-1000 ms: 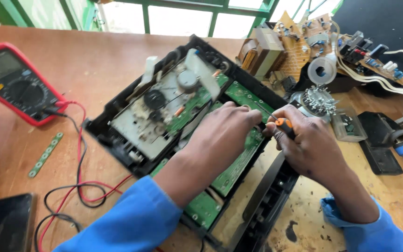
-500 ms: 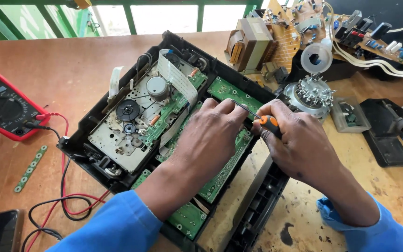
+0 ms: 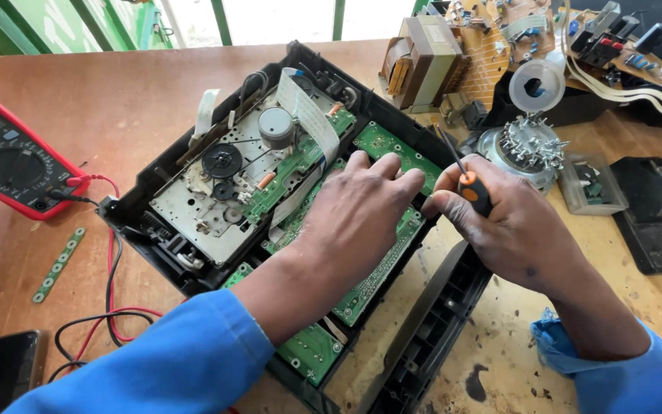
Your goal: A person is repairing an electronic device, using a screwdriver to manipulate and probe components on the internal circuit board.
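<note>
An opened black device casing [image 3: 155,180] lies on the wooden bench, with a metal tape mechanism [image 3: 227,180] and a green circuit board [image 3: 383,146] inside. My left hand [image 3: 358,211] rests flat on the green board, fingers spread toward its far edge. My right hand [image 3: 511,222] grips a small screwdriver [image 3: 470,188] with a black and orange handle. Its thin shaft points up and away, near the casing's right rim. A white ribbon cable [image 3: 308,115] arches over the mechanism.
A red multimeter [image 3: 5,157] lies at the left with red and black leads [image 3: 109,307] trailing toward me. A transformer [image 3: 419,61], a brown circuit board with wires [image 3: 499,46] and a round metal part [image 3: 526,146] sit at the back right. A black panel [image 3: 430,330] leans beside the casing.
The view has shifted, so the casing sits further right and closer. Both hands stay on the board's right side; the screwdriver shaft now shows, tilted upward.
</note>
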